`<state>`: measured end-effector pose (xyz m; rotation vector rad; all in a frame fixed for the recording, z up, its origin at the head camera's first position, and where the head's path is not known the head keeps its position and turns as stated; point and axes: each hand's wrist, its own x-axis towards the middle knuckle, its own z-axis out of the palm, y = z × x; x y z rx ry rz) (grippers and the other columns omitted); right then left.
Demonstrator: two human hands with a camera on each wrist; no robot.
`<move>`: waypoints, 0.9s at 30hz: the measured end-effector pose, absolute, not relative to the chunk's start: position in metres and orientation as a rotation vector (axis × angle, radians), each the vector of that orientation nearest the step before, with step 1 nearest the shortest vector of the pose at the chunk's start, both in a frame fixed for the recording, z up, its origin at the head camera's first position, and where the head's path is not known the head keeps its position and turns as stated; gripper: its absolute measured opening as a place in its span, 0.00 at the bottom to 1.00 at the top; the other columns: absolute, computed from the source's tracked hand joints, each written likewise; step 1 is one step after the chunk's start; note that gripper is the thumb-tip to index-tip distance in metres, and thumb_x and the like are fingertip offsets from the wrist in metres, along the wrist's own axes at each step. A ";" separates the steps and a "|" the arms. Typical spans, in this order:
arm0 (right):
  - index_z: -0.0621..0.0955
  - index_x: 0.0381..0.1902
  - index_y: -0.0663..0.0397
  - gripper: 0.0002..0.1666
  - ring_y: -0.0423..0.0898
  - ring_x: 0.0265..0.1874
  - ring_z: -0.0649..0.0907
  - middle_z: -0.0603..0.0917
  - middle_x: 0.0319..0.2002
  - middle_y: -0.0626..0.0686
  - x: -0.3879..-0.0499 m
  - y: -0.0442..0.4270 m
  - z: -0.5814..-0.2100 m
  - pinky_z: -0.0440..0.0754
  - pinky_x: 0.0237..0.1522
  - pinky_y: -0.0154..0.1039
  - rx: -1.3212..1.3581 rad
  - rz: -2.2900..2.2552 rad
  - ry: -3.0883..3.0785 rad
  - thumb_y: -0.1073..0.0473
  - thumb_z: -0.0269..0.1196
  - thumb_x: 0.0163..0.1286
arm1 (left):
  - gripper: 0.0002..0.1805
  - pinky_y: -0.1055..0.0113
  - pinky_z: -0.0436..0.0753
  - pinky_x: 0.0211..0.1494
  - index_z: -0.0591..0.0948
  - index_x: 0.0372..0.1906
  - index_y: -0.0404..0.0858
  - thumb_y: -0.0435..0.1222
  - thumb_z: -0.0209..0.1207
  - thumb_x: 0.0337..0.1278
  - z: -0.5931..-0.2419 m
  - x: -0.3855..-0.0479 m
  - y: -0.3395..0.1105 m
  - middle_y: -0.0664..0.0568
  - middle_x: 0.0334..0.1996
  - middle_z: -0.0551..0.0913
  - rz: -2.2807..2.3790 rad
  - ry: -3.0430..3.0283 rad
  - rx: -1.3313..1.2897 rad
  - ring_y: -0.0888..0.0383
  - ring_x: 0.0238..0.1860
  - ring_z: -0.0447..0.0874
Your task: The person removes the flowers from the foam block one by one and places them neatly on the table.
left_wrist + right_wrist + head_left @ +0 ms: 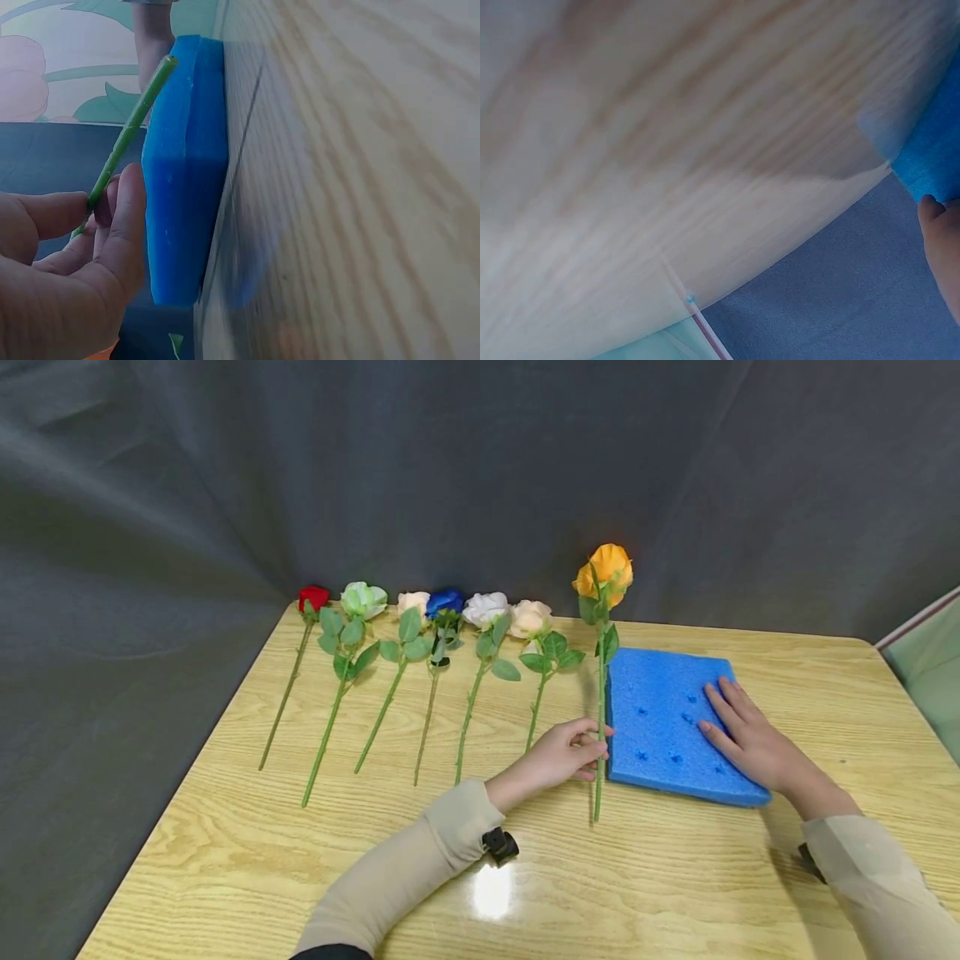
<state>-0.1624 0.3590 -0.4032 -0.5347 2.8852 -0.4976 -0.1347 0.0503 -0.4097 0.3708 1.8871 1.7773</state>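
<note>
An orange artificial rose [606, 575] is held by my left hand [564, 752], which pinches its green stem between thumb and fingers. In the left wrist view the stem [127, 135] slants up past the fingertips, beside the edge of a blue foam block [180, 172]. The foam block [660, 681] lies flat on the table, with several small star-shaped holes in its top. My right hand [757, 743] rests on its right side with fingers straight. Only part of that hand [945, 240] shows in the right wrist view.
Left of the foam, several artificial roses lie in a row on the wooden table [225, 843]: a red rose [312, 598], a green-white rose [363, 600], a blue rose [445, 602], a white rose [486, 609] and peach ones [530, 619]. A dark curtain [450, 468] hangs behind.
</note>
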 end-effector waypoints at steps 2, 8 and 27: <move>0.38 0.76 0.57 0.40 0.61 0.75 0.31 0.32 0.75 0.65 -0.162 0.359 -0.404 0.32 0.73 0.65 -0.537 -0.498 2.887 0.48 0.41 0.78 | 0.18 0.64 0.87 0.43 0.74 0.61 0.37 0.33 0.51 0.70 -0.411 -0.135 0.048 0.37 0.43 0.80 1.770 1.899 0.358 0.63 0.30 0.75; 0.39 0.76 0.57 0.40 0.61 0.75 0.31 0.32 0.75 0.65 -0.162 0.358 -0.403 0.32 0.73 0.64 -0.532 -0.514 2.888 0.48 0.41 0.78 | 0.18 0.61 0.87 0.46 0.75 0.60 0.35 0.33 0.51 0.69 -0.414 -0.136 0.045 0.35 0.46 0.80 1.762 1.914 0.320 0.62 0.33 0.75; 0.40 0.74 0.66 0.37 0.62 0.74 0.31 0.35 0.74 0.70 -0.162 0.354 -0.407 0.26 0.76 0.53 -0.603 -0.579 2.924 0.53 0.40 0.79 | 0.17 0.72 0.83 0.31 0.76 0.59 0.35 0.33 0.53 0.68 -0.421 -0.139 0.033 0.47 0.29 0.80 1.687 1.946 0.311 0.63 0.28 0.77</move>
